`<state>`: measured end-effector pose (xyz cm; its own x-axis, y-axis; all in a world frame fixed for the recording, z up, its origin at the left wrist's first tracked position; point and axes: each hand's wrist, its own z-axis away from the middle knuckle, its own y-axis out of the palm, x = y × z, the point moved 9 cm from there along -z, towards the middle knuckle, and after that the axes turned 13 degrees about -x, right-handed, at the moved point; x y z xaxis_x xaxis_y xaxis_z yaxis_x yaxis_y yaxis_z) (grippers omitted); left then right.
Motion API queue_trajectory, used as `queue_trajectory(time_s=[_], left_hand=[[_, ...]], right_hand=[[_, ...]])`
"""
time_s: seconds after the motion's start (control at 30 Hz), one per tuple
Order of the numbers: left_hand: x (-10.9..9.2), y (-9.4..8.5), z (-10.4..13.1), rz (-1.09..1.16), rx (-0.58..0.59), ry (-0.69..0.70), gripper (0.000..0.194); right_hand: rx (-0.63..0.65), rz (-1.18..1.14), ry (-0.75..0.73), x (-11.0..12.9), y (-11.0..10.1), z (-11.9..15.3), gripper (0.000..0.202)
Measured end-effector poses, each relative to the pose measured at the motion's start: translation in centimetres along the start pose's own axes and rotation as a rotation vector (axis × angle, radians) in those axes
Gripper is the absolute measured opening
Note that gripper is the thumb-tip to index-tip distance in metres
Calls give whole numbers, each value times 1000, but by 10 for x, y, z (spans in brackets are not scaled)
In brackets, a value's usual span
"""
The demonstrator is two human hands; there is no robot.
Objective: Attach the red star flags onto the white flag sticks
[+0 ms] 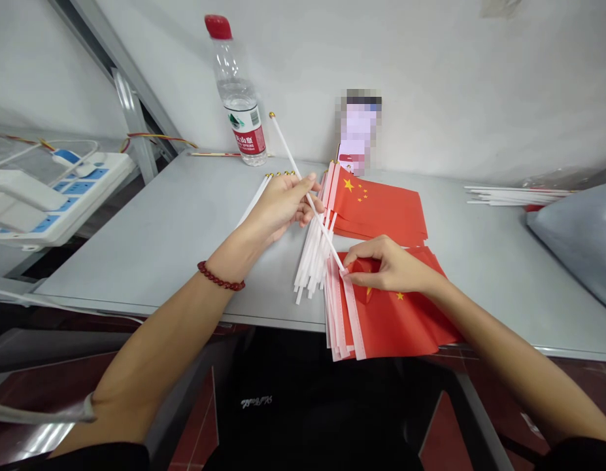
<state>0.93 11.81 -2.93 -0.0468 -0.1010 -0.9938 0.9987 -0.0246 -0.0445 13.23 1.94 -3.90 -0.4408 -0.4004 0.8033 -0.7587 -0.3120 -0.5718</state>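
My left hand (287, 204) grips a white stick (286, 145) with a gold ball at its upper end. The stick slants down to the right, its lower end at the white sleeve of a red flag (395, 327). Thumb and forefinger of my right hand (381, 265) pinch that sleeve's top edge. The flag lies on a stack of red flags with white sleeves at the table's front edge. Behind it lie flags on sticks (381, 206), their white sticks fanned toward me. More gold-tipped sticks (256, 196) lie partly hidden behind my left hand.
A water bottle (241, 118) with a red cap stands by the wall, right of a power strip (72, 196). A phone (359, 131) leans on the wall. White sticks (518, 195) and a grey bag (582, 229) are at the right of the grey table (150, 261).
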Motion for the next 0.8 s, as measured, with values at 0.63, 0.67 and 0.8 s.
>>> queue_trajectory(time_s=[0.63, 0.67, 0.8], left_hand=[[-1, -3, 1, -21, -48, 20, 28], [-2, -3, 2, -18, -42, 21, 28], [-3, 5, 4, 48, 65, 28, 28]], right_hand=[[-7, -155, 41, 3, -1, -1, 22], [-12, -163, 52, 2, -1, -1, 23], [-72, -179, 104, -5, -4, -2, 24]])
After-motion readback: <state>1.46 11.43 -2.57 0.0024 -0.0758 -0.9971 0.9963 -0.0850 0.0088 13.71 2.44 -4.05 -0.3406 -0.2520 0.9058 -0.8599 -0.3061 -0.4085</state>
